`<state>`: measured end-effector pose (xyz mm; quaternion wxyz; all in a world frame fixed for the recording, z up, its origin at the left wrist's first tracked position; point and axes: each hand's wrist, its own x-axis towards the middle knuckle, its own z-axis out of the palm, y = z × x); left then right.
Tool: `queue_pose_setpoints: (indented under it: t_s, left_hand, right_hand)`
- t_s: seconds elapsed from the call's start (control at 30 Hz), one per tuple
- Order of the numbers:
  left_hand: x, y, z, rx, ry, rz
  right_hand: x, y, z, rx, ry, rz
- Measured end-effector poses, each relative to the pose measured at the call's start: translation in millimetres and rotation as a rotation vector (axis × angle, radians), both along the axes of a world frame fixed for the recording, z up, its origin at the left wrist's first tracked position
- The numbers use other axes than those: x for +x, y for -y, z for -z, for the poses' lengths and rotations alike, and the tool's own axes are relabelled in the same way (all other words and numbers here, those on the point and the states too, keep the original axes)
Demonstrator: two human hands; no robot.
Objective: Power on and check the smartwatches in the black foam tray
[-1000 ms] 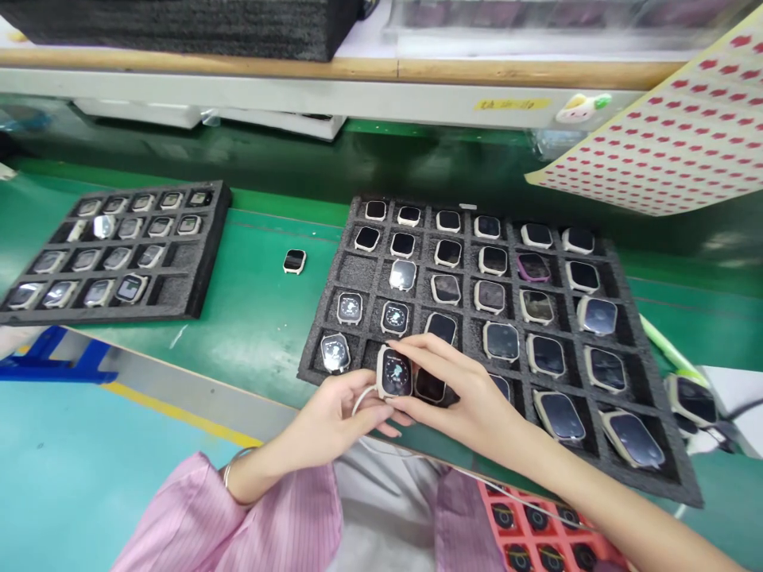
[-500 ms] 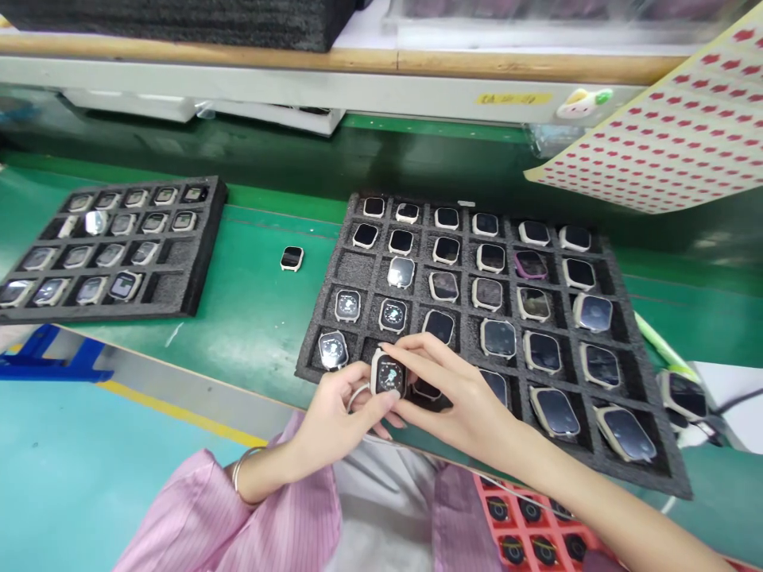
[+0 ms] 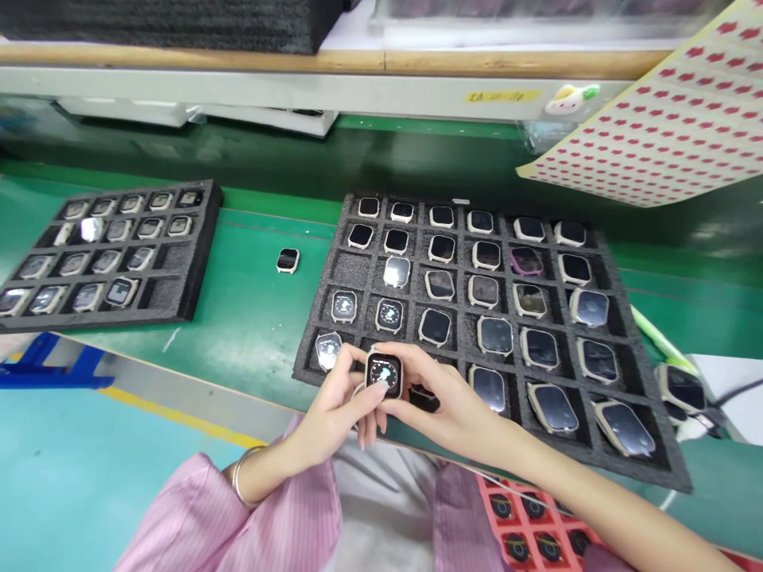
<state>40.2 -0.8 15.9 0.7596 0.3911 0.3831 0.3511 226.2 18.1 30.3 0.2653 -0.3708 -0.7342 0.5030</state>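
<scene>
A black foam tray (image 3: 198,258), cut off at far left, holds rows of rounded-square watches. One loose watch (image 3: 288,260) lies on the glossy green bench (image 3: 250,318). The left hand (image 3: 325,417) grasps a lit watch (image 3: 382,370), its thumb partly covering the screen; the right hand (image 3: 450,401) pinches the other side. Both hands block the near edge of a larger foam tray (image 3: 351,272). The right forearm partly hides a red compartmented tray (image 3: 508,526). A paper sheet (image 3: 644,135) of red arrows runs out of view.

on bench (image 3: 256,318): left tray (image 3: 199,246), right tray (image 3: 350,272), both holding watches (image 3: 494,335); lone watch (image 3: 288,260) between trays. held watch (image 3: 383,370) between left hand (image 3: 334,407) and right hand (image 3: 450,389), at right tray's near edge.
</scene>
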Motion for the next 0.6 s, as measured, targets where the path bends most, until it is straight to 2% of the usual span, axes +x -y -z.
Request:
queue_pose_setpoints:
  t_s: [0.37, 0.5, 0.6]
  left_hand:
    - [-2.9, -8.7, -4.9, -0.036, -0.034, 0.105]
    - [-6.1, -11.0, -7.3, -0.019, -0.096, 0.135]
    - [-6.2, -12.9, -5.8, -0.057, -0.029, 0.145]
  right_hand:
    - [-9.9, 5.3, -10.6, -0.398, -0.400, -0.037]
    - [-13.4, 7.4, -10.9, -0.529, -0.495, 0.070]
    - [-13.8, 4.8, -6.2, -0.603, -0.502, 0.141]
